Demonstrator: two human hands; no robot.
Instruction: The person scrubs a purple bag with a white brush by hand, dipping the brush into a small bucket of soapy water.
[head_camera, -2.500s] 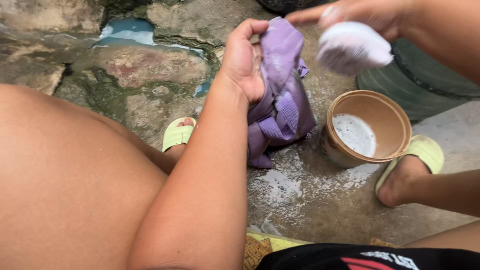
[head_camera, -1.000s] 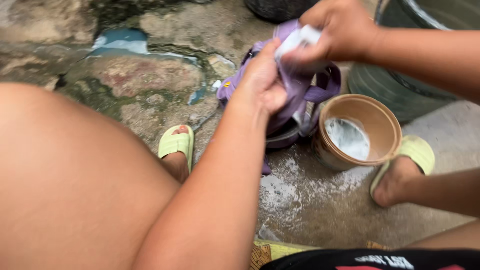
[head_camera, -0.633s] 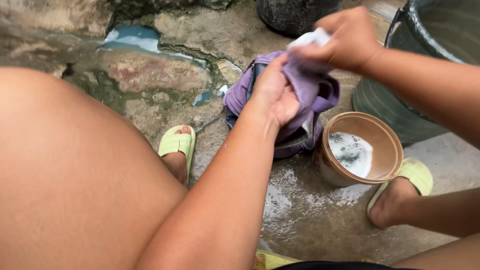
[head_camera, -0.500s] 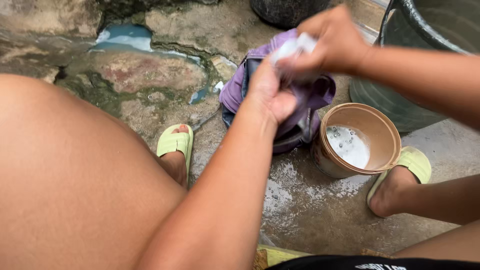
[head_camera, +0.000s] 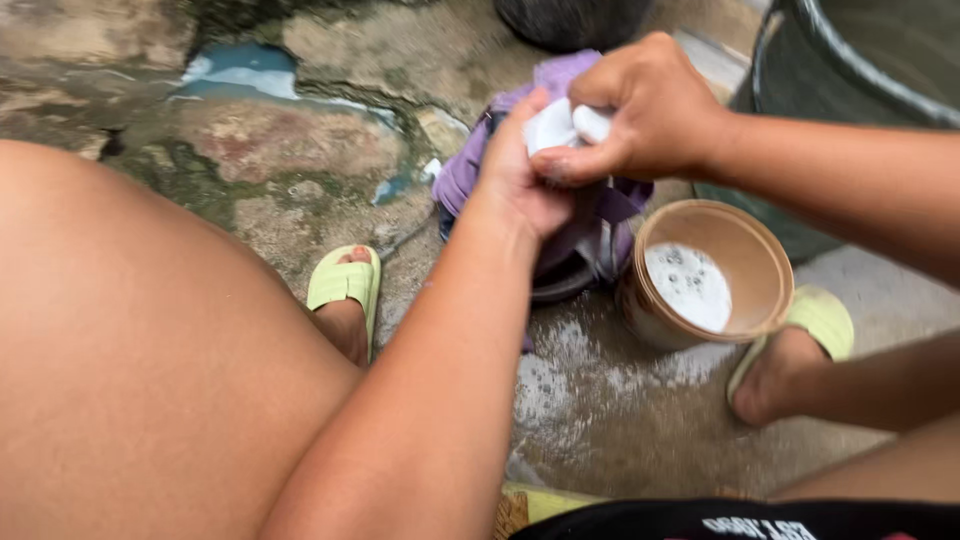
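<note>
A purple bag (head_camera: 590, 215) is being held up off the wet concrete floor (head_camera: 620, 420), near its far edge, clamped in the left hand (head_camera: 520, 175). A white brush (head_camera: 560, 125) is being gripped by the right hand (head_camera: 645, 105) and pressed against the bag — the two hands touching. Just beside the bag, a brown tub (head_camera: 705, 275) of soapy water is being steadied against a green sandal (head_camera: 815, 325); a dark basin (head_camera: 860, 90) is standing behind.

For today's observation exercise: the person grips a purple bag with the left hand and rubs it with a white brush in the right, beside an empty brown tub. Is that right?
Not quite. In the head view the brown tub is not empty: it holds white, foamy liquid. The rest stands: the left hand grips the purple bag while the right hand presses a white brush on it.
</note>
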